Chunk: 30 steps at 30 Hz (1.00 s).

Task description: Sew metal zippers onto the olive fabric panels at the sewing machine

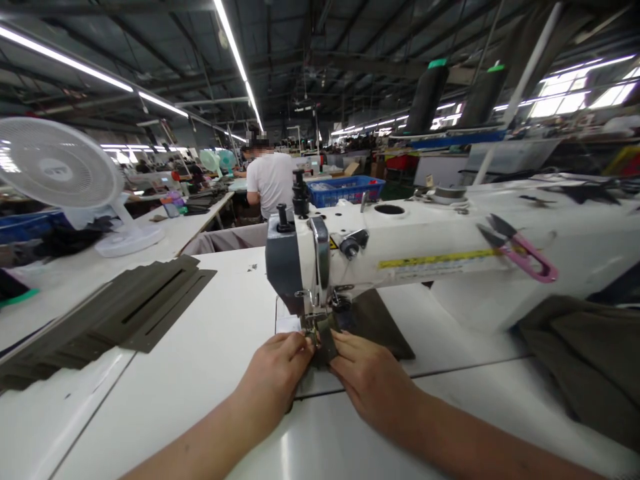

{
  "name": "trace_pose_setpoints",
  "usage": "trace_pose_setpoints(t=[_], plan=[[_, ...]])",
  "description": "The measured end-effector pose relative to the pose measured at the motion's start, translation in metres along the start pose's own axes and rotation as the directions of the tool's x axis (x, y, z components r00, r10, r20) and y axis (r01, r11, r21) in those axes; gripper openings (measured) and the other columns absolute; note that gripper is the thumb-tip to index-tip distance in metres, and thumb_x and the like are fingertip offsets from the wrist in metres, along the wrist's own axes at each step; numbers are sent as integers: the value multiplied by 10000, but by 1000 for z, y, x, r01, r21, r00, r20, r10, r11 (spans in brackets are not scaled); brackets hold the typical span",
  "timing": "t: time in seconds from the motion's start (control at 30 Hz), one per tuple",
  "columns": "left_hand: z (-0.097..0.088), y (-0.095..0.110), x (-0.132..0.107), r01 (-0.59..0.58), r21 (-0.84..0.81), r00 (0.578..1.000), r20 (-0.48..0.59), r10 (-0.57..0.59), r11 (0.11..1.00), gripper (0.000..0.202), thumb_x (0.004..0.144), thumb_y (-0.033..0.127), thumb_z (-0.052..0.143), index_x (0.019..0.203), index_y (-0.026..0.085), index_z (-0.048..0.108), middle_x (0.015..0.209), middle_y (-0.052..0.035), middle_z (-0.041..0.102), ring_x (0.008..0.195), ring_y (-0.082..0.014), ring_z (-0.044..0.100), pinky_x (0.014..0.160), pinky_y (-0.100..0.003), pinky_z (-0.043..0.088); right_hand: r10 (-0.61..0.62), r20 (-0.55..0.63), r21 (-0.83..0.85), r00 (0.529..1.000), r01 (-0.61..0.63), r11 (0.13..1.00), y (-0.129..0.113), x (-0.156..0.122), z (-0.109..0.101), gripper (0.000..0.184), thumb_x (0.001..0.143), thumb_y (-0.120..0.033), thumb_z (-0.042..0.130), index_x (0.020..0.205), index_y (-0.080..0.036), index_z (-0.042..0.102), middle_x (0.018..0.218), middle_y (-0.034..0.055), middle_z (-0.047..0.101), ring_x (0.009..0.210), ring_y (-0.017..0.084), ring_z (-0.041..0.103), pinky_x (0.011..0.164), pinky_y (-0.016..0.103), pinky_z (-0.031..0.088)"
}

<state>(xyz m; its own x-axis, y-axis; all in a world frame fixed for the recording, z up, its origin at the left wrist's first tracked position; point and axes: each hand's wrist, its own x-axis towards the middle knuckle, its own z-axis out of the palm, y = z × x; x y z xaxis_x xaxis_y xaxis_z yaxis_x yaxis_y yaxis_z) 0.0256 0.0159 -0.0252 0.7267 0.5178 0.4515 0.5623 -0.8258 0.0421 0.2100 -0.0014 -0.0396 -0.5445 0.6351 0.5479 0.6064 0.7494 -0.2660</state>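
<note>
A piece of dark olive fabric (377, 327) lies under the head of a white sewing machine (400, 247), spreading out to the right of the needle area. My left hand (280, 363) pinches the near edge of this fabric just left of the presser foot (311, 323). On the other side, my right hand (367, 367) grips a folded part of it, thumb and fingers pressed together. The fingertips of both hands are close to the foot. The needle itself is too small to make out.
Stacked olive fabric pieces (155, 300) lie on the left of the table. Pink-handled thread snips (525, 257) rest against the machine arm. More dark cloth (585, 353) is heaped at right. A white fan (60, 167), a blue crate (345, 191) and a seated person (273, 183) are beyond.
</note>
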Motion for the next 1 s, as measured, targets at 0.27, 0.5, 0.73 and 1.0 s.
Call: trace_pose_setpoints(t=[0.27, 0.5, 0.73, 1.0], plan=[[2, -5, -5, 57, 4, 998, 2, -58, 998, 200, 856, 103, 407, 979, 124, 563, 923, -105, 594, 880, -215, 572, 770, -349, 524, -14, -260, -96, 966, -11, 995, 7, -5, -2, 202, 854, -127, 455, 953, -129, 631, 927, 95, 665, 883, 193, 614, 813, 333, 513], [1, -3, -5, 30, -8, 1000, -9, -30, 1000, 210, 879, 125, 370, 946, 130, 570, 871, -94, 594, 836, -197, 575, 770, -336, 521, -88, -84, -168, 993, 73, 983, 8, -1, 3, 288, 846, -66, 403, 1040, -32, 615, 1016, 146, 652, 925, 224, 622, 855, 351, 509], [9, -13, 2, 12, 113, 1000, 11, -14, 994, 186, 859, 101, 401, 834, 114, 585, 787, -83, 581, 734, -200, 558, 665, -324, 526, -35, -86, -127, 996, 24, 992, 12, 12, 6, 291, 856, -64, 365, 932, -38, 645, 948, 161, 670, 835, 241, 651, 744, 347, 549], [9, -15, 4, 28, 100, 999, 38, -32, 995, 153, 841, 83, 439, 854, 113, 589, 781, -79, 582, 745, -199, 557, 695, -325, 518, -14, -87, -98, 996, 6, 995, 16, 15, 6, 312, 887, -104, 320, 835, -98, 628, 863, 132, 680, 822, 228, 653, 756, 348, 540]])
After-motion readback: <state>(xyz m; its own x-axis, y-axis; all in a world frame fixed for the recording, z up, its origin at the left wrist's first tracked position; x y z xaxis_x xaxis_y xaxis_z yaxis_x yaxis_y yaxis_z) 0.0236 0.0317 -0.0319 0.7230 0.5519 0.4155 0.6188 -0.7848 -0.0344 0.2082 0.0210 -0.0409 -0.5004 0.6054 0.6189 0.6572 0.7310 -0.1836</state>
